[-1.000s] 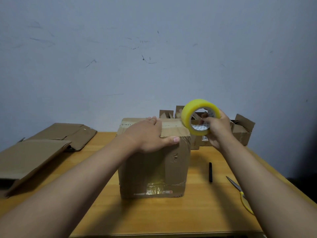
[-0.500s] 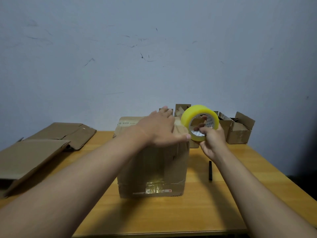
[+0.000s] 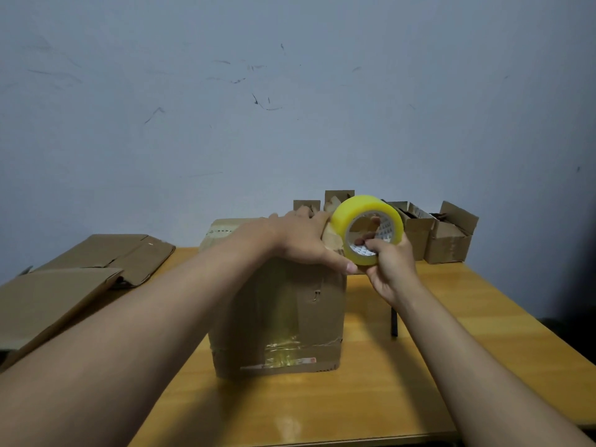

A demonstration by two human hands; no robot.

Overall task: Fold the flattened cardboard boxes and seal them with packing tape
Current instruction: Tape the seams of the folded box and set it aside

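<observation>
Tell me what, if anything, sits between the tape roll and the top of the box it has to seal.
Only the left hand, pressing flat on the cardboard box top beside the yellow tape roll that the right hand holds at the box's right top edge. Nothing else visible blocks it.

Brown folded cardboard box [image 3: 283, 317] upright mid-table, glossy tape on front; yellow packing-tape roll [image 3: 367, 227] at its top right corner; flattened brown boxes [image 3: 64, 285] left.

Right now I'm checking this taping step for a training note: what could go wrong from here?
The left hand lies flat on the box, its thumb beside the tape roll, so tape might catch the thumb. The right hand holds the roll off the box's right edge; the strip could run crooked.
</observation>
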